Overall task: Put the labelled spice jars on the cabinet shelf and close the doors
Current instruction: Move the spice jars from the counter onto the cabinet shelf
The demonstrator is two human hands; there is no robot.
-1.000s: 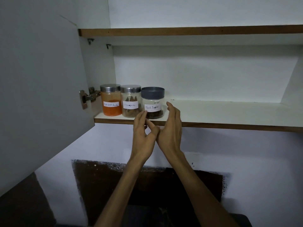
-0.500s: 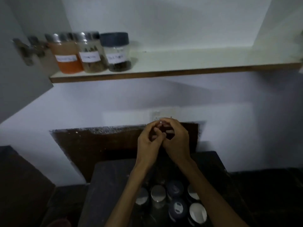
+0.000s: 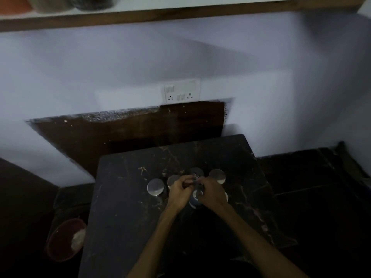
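Several spice jars stand in a cluster on the dark marble table point(image 3: 124, 207). Their lids face me: a silver lid point(image 3: 155, 187) at the left, a dark lid point(image 3: 196, 171) behind, and a silver lid point(image 3: 217, 175) at the right. My left hand point(image 3: 178, 194) and right hand point(image 3: 213, 194) are low over the cluster with curled fingers whose tips nearly meet. Between them shows a dark-lidded jar point(image 3: 195, 198). The blur hides whether either hand touches it. Bottoms of shelved jars point(image 3: 94, 2) show at the top left on the cabinet shelf point(image 3: 200, 14).
A white switch and socket plate point(image 3: 181, 90) sits on the wall above a dark brown panel point(image 3: 128, 133). A red bucket point(image 3: 64, 239) with something white inside stands on the floor left of the table. A dark counter point(image 3: 313, 177) runs along the right.
My view has swung down from the shelf to the table. Both hands dropped from the shelf edge, stayed close together, and now sit over the jars on the table.
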